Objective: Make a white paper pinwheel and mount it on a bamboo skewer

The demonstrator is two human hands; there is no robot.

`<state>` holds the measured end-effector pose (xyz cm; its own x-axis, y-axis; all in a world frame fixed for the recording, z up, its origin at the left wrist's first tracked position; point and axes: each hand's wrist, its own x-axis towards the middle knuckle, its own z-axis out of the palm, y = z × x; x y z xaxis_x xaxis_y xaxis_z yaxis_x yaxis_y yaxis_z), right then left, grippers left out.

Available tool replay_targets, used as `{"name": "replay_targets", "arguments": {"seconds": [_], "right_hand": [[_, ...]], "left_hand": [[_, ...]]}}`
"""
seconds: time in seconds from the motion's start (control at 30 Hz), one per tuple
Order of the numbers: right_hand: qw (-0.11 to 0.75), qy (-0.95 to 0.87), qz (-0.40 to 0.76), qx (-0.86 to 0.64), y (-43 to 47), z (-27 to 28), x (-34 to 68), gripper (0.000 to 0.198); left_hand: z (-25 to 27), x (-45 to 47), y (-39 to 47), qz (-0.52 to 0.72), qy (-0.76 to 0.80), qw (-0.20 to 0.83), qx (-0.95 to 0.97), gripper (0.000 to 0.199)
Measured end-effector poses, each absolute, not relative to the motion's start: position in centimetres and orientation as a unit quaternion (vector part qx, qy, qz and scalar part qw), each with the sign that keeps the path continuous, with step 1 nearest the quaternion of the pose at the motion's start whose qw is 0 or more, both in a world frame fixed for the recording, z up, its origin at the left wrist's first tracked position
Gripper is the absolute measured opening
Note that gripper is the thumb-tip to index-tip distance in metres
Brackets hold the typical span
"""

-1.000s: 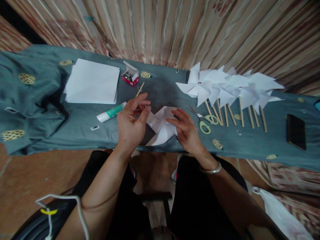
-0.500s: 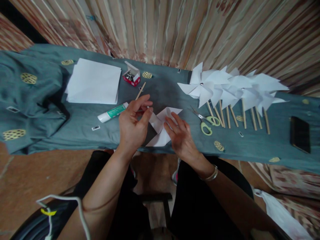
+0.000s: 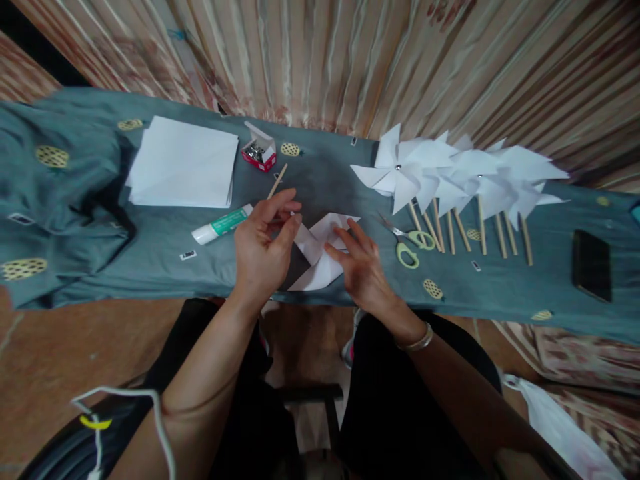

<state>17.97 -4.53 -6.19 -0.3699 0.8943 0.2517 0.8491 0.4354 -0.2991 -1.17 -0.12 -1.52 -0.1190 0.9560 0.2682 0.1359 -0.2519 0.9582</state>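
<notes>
Left grip: left hand [image 3: 263, 243], thumb and forefinger close; can't tell if pinching.
Right grip: right hand [image 3: 365, 270], fingers spread over white folded-paper pinwheel [image 3: 323, 270].
Pinwheel: between hands; could spring open if left hold slips, crease if pressed hard.
Scissors: green-handled metal scissors [image 3: 403, 233], farther right; stray swing could knock them.

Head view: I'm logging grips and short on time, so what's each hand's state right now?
Left hand: fingers curled at the folded paper; whether it grips anything cannot be told.
Right hand: open, fingers over the folded paper.
</notes>
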Motion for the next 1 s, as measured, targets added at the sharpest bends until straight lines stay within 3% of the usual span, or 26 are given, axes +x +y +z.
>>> {"name": "replay_targets", "arguments": {"seconds": [0.27,0.53,1.0], "right_hand": [[0.222,-0.807,0.085,-0.541,-4.2,-6.3,17.9,0.048],[0.228,-0.813,0.042,-0.534,-4.2,-6.3,18.1,0.058],[0.239,-0.81,0.131,-0.519,-4.4,-5.7,19.0,0.052]], "left_hand": [[-1.8,-1.0,-0.5,0.563,0.491,0.367,0.554,0.029],[-1.9,-1.3,-1.1,0.565,0.479,0.382,0.552,0.033],[-1.3,-1.8,-1.3,0.566,0.465,0.399,0.551,0.033]]}}
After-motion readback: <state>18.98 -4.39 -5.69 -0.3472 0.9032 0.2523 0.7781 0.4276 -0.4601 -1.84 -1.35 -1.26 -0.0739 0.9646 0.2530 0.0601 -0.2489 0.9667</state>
